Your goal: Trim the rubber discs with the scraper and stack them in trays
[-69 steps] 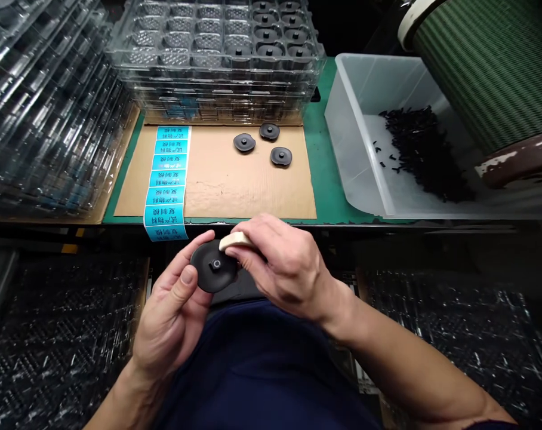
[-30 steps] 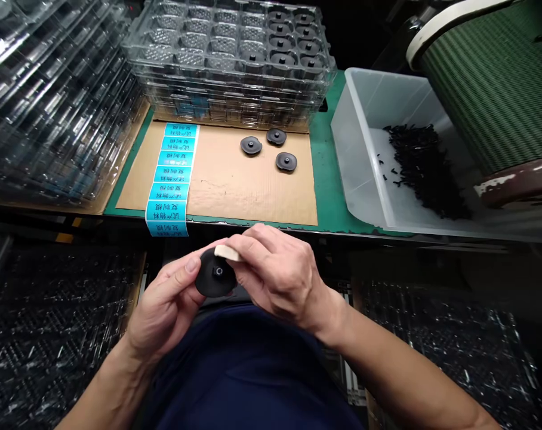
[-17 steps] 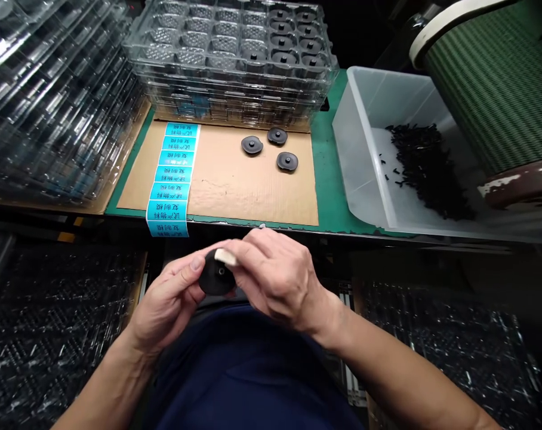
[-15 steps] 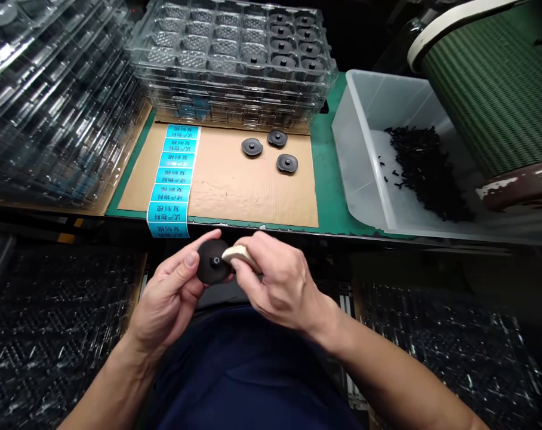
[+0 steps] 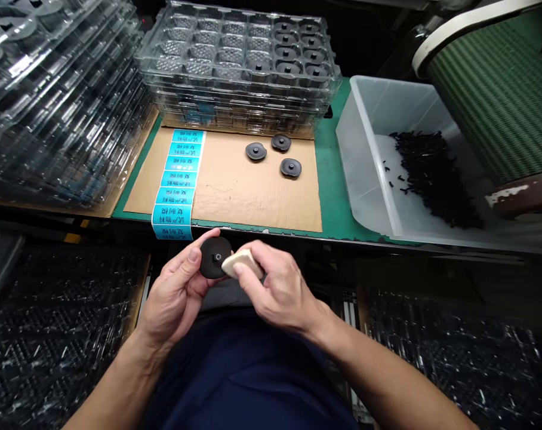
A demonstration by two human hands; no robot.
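Note:
Between the thumb and fingers of my left hand (image 5: 176, 292) is a black disc-shaped part (image 5: 212, 267), its small raised post facing up toward me. My right hand (image 5: 282, 286) pinches a cream-coloured pad (image 5: 243, 263), whose tip meets the disc's right edge near the post. Both hands are just in front of the bench edge, above my lap. On the cardboard sheet (image 5: 253, 203) beyond them lie similar black parts: one disc (image 5: 255, 151) to the left, another disc (image 5: 280, 142) farther back and a third disc (image 5: 291, 168) nearer.
Blue labels (image 5: 176, 196) run down the cardboard and over the bench edge. Behind stands a stack of clear trays (image 5: 235, 77), partly filled with black discs. Taller trays (image 5: 60, 107) rise at left. A translucent bin (image 5: 369, 161) at right holds small black pieces (image 5: 432, 173) beside a green conveyor belt (image 5: 499, 89).
The cream pad has slid from beside the post to the disc's lower right edge, and more of it shows. The whole view has shifted slightly.

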